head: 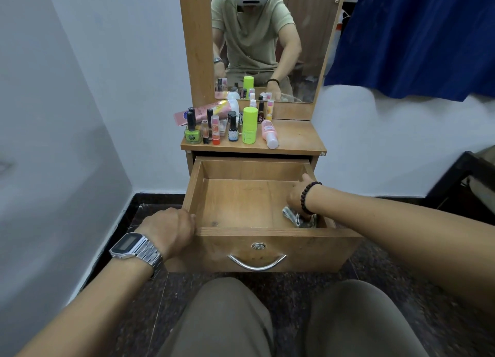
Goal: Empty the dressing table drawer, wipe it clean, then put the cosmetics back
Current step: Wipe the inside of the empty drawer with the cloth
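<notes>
The wooden drawer (241,198) stands pulled out, and nothing but a cloth lies inside. My left hand (171,228), with a metal watch on the wrist, grips the drawer's front left corner. My right hand (298,194), wearing a bead bracelet, reaches into the right rear of the drawer and presses down on a grey patterned cloth (293,216) on the drawer floor. Several cosmetics stand on the table top (297,139): a green nail polish bottle (192,134), a lime-capped bottle (250,125), a pink tube (206,111) and a pink bottle lying on its side (269,133).
A mirror (267,40) rises behind the cosmetics and reflects me. A white wall is at left and behind. A blue curtain (417,35) hangs at upper right, with dark furniture (466,180) at right. My knees are just below the drawer's metal handle (256,263).
</notes>
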